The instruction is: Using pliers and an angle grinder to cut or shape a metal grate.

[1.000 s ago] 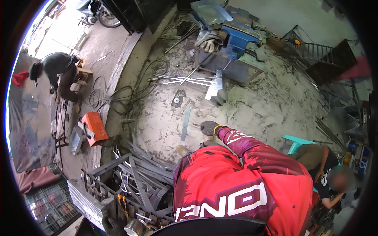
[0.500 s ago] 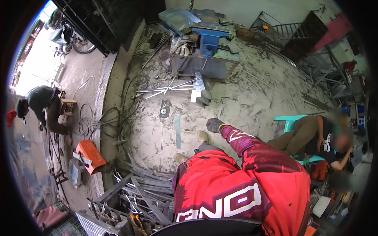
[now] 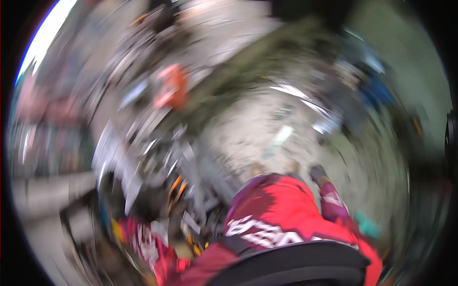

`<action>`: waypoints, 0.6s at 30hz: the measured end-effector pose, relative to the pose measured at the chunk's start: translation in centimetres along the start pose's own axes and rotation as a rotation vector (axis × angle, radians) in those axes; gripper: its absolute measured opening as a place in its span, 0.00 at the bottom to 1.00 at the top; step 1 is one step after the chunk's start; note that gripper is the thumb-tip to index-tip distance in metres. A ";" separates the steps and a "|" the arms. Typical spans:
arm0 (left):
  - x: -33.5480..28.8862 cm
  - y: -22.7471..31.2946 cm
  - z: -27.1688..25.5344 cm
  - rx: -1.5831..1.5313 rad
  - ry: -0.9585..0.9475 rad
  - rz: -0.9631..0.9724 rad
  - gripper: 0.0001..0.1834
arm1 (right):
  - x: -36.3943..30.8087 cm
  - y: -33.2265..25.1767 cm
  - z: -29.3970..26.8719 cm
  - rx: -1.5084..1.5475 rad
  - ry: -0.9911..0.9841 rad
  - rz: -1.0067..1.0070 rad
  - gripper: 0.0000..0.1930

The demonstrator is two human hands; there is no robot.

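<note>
The whole picture is smeared by motion. My right hand (image 3: 317,172), in a dark grey glove, hangs beside my red-shirted body over the pale floor; nothing shows in it, but its fingers are too blurred to read. My left arm (image 3: 145,243) reaches out at the lower left in a red and maroon sleeve, with a yellow band of colour at its wrist end. The left hand's fingers cannot be made out. Close to that arm are an orange-handled tool (image 3: 176,190) and a heap of grey metal pieces (image 3: 195,164).
Left of the heap is a pale ribbed stack (image 3: 114,157). Farther off lies an orange case (image 3: 171,88) beyond a raised floor edge. A flat strip (image 3: 281,138) and shiny metal lengths (image 3: 305,102) lie on the floor near a blue vise (image 3: 374,90). A turquoise chair (image 3: 367,224) is at right.
The view has swung to the left, so the vise and floor have shifted right. My left arm has come into view at the lower left. The right hand still hangs beside my body.
</note>
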State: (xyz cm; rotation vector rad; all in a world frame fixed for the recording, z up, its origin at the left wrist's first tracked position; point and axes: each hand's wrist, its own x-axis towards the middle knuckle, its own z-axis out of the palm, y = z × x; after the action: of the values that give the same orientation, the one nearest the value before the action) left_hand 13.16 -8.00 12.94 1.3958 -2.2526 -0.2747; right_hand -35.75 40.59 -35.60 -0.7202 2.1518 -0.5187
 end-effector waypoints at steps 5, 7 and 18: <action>0.5 1.8 -2.5 0.159 0.157 0.023 0.15 | -0.5 0.5 -2.4 -0.402 -0.007 -0.293 0.11; -1.0 -1.0 -4.4 0.136 0.191 -0.074 0.15 | 0.2 -4.0 -3.2 -0.042 0.036 -0.064 0.13; -2.8 -24.1 -2.8 -0.426 -0.102 -1.094 0.36 | 7.2 -24.8 -8.5 0.230 -0.093 -0.077 0.14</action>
State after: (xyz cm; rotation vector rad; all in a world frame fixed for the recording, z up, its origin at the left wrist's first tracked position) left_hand 34.60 -16.40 4.78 2.2119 -1.1459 -1.0992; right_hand -38.29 18.21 -20.28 -0.6871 1.9449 -0.7450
